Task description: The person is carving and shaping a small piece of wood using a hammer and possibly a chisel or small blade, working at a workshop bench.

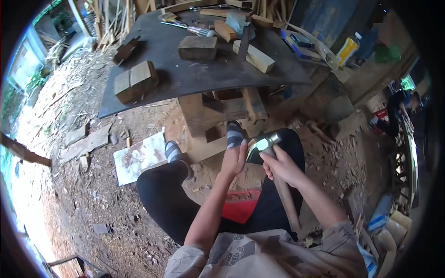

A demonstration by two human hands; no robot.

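Observation:
My right hand [283, 166] is wrapped round a claw hammer [288, 204], gripping the wooden handle just below the metal head. The handle slants down toward my lap, over my right thigh. Close beside the hammer's claw is my left hand [234, 161], its fingers stretched out and nothing visible in it. Whether its fingertips touch the claw I cannot tell. Beyond my knees stands a dark-topped table [185, 76]. On it lie a thick wood block [136, 82] at the left, another block [198, 47] in the middle and a pale wood piece [254, 55].
A screwdriver [200, 31] and a clear plastic bag [237, 22] lie farther back on the table. At the right stands a yellow bottle [348, 48]. A stained white sheet [139, 158] lies on the chip-strewn ground. Another person [399, 111] is at the far right.

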